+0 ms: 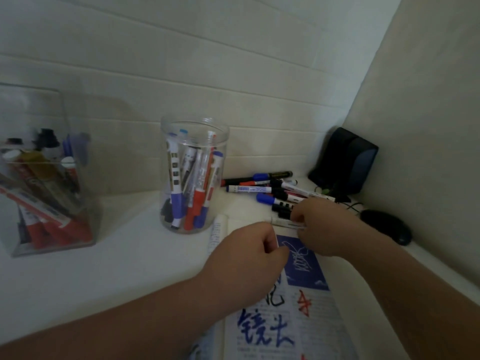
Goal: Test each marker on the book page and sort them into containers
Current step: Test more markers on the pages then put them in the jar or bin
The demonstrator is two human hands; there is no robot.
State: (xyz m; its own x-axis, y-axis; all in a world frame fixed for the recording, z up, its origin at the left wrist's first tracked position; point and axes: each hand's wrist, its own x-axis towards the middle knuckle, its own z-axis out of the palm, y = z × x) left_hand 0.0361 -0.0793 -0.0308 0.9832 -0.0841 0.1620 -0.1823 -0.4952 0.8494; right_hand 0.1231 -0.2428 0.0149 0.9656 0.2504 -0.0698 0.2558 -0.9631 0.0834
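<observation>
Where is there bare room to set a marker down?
Bare table between the square container and the round jar, and in front of both, left of the book, where left hand and right hand grip a marker. Crowded: back right, with loose markers, speaker, mouse.

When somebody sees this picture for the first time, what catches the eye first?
Probably the left hand and right hand meeting at centre foreground, holding a marker between them over the open book, whose page bears bold blue and red scribbles. Next comes the clear round jar of markers behind them, with a loose marker pile to its right.
</observation>
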